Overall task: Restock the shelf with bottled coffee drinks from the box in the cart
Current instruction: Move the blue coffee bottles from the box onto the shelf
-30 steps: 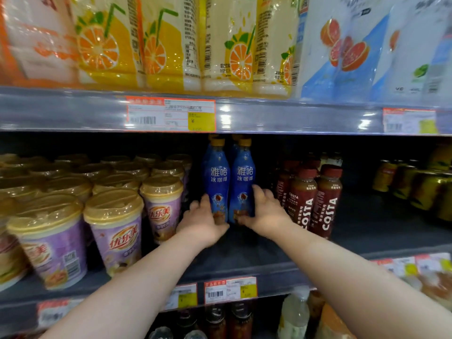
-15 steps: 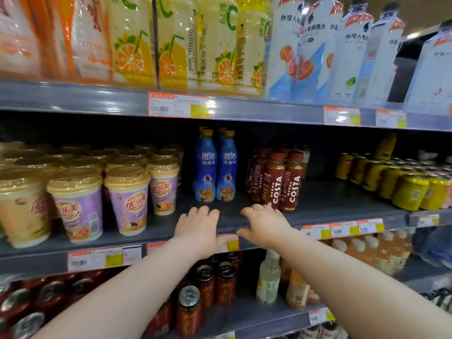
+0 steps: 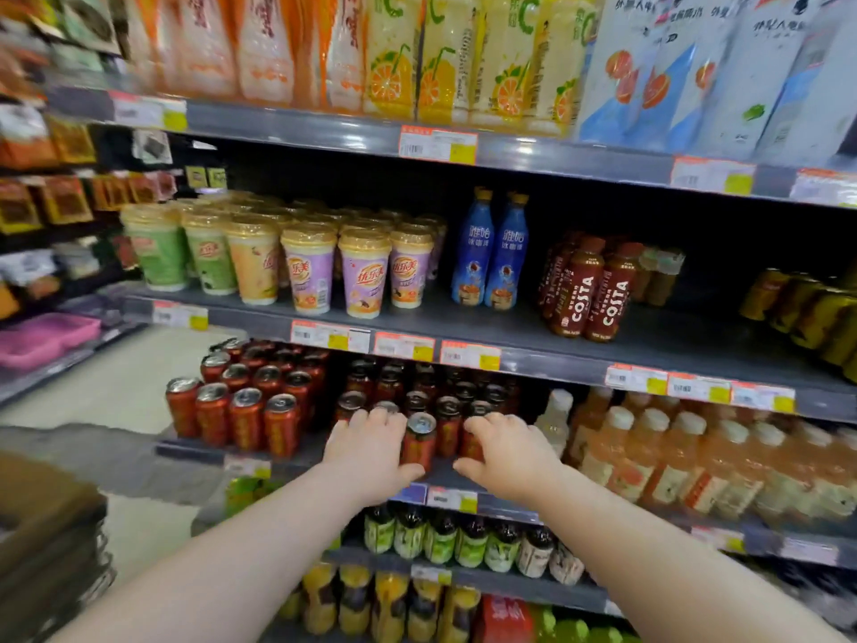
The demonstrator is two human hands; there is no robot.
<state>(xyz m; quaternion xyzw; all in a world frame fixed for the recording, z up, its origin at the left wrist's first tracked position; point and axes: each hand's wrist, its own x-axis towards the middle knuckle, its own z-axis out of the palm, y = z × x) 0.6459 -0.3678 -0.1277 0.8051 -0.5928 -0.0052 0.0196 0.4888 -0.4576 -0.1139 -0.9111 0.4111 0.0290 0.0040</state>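
Observation:
Two blue bottled coffee drinks [image 3: 490,250] with gold caps stand side by side on the middle shelf [image 3: 533,329], between milk-tea cups and brown Costa bottles [image 3: 591,287]. My left hand [image 3: 371,445] and my right hand [image 3: 508,450] hang in the air well below them, in front of the red cans on the shelf beneath. Both hands are empty, fingers relaxed and slightly bent. A brown box [image 3: 46,536] shows at the lower left edge.
Milk-tea cups [image 3: 308,271] fill the middle shelf's left part. Red cans [image 3: 259,410] and pale orange bottles [image 3: 672,457] line the shelf below. Juice bottles [image 3: 463,53] stand above. Yellow cans [image 3: 807,308] sit far right. Bare shelf lies in front of the blue bottles.
My hands let go of the two blue bottles and drew back and down, away from the middle shelf. The view pulled back and swung left, bringing the box into sight.

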